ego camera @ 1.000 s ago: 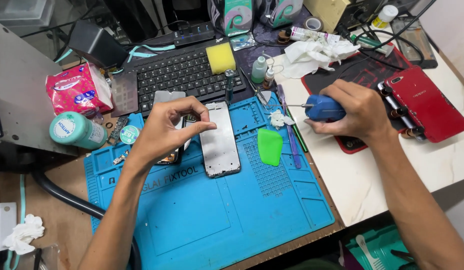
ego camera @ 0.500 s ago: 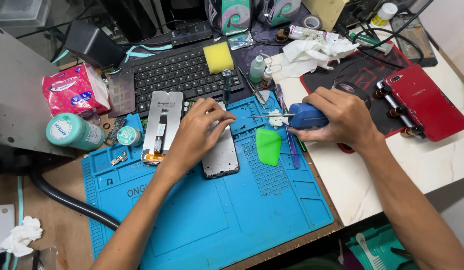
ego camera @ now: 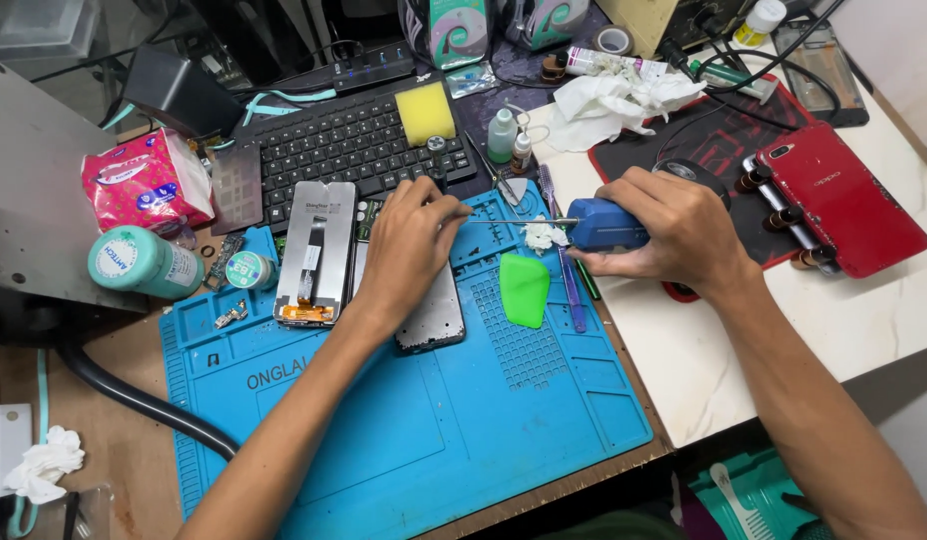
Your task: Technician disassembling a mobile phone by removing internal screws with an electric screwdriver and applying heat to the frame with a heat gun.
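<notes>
My left hand [ego camera: 404, 250] rests palm-down on a phone frame [ego camera: 436, 318] lying on the blue work mat [ego camera: 414, 430], fingertips pinched near its top end. My right hand [ego camera: 674, 235] grips a blue-handled screwdriver [ego camera: 602, 224] whose thin shaft points left toward my left fingertips. A detached grey screen panel [ego camera: 319, 250] lies on the mat just left of the phone frame. A green plastic pick [ego camera: 525, 288] sits on the mat below the screwdriver.
A black keyboard [ego camera: 334, 150] with a yellow sponge [ego camera: 425, 112] lies behind the mat. A red phone [ego camera: 844, 195] lies at right on a dark pad. A teal round container [ego camera: 144, 262], pink tissue pack [ego camera: 144, 185], small bottles [ego camera: 502, 135] and crumpled tissue [ego camera: 614, 100] surround the mat.
My left hand moved from the left of the phone frame onto it, uncovering the screen panel. My right hand brought the screwdriver leftward until its tip reached my left fingers.
</notes>
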